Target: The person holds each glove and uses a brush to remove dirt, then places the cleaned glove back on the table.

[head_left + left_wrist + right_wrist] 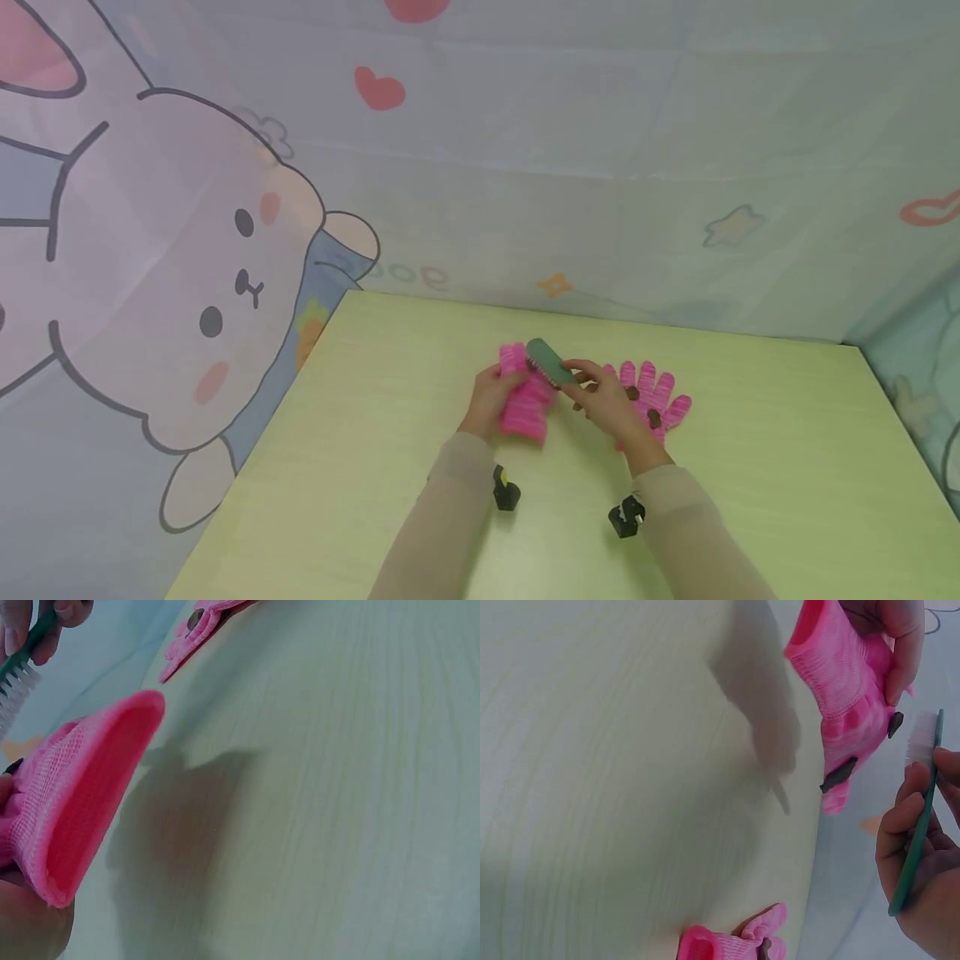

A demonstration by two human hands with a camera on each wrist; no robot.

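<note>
Gripping a pink knit glove (525, 419) round its middle with the left hand (491, 398), held above the pale yellow-green table (765, 492). Pinching a green brush (546, 360) with the right hand (606, 404), just to the right of that glove, with white bristles (921, 735) turned toward the knit but seen apart from it in both wrist views. Probably held by the middle to steady the floppy fabric and leave the dark patches (840, 775) exposed on the brush side. Likely pinched close behind the bristles for control, with the handle running back across the palm. Bright pink with paler streaks, crumpled where gripped, gaping at the near end in a wide cuff (101, 802) with a deeper pink inside. Lying farther right on the table, partly hidden by the right hand and forearm: a second glove (643, 406), likewise brown-patched, spread with fingers toward the far edge, perhaps laid flat to keep its patches facing up.
</note>
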